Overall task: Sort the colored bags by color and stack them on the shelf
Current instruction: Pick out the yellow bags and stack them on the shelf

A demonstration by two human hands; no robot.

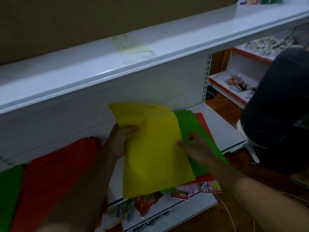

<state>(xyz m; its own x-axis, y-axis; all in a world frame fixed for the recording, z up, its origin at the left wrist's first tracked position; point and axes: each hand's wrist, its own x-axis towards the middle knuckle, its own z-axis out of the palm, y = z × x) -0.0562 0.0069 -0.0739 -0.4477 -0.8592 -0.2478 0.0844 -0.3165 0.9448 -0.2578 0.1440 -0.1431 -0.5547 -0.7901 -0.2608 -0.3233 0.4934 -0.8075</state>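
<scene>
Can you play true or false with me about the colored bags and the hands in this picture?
1. The left hand holds the flat yellow bag by its left edge. True.
2. The yellow bag lies underneath the flat green bag. False: the yellow bag is on top, covering part of the green one.
3. A pile of red bags lies on the white shelf to the left of the hands. True.
4. The right hand is far away from the bags. False: its fingers are at the yellow bag's right edge, over the green bag.
5. Small colorful snack packets show below the yellow bag. True.
</scene>
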